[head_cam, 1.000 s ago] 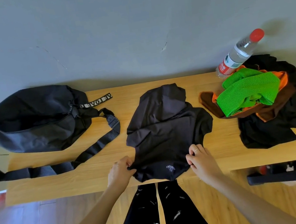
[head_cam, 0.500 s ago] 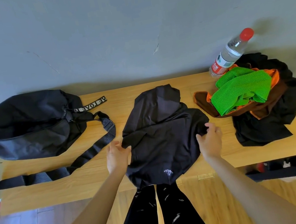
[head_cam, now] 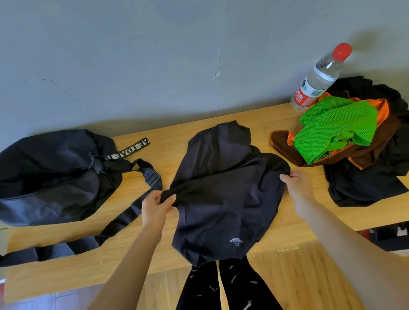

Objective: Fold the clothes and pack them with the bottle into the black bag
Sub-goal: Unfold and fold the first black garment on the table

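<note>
Two hands on dark shirt (head_cam: 225, 194), mid-table (head_cam: 303, 227): left hand (head_cam: 156, 208) pinches left sleeve edge; right hand (head_cam: 296, 185) grips right edge, fingers partly hidden. Step: first fold. Next: bring sides inward evenly. Black bag (head_cam: 44, 180) left; water bottle (head_cam: 319, 77) far right, behind unfolded pile (head_cam: 365, 145).

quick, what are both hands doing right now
Left hand: grips the left edge of the dark navy fabric shirt on the wooden table.
Right hand: holds the shirt's right edge; fingers mostly hidden.
</note>
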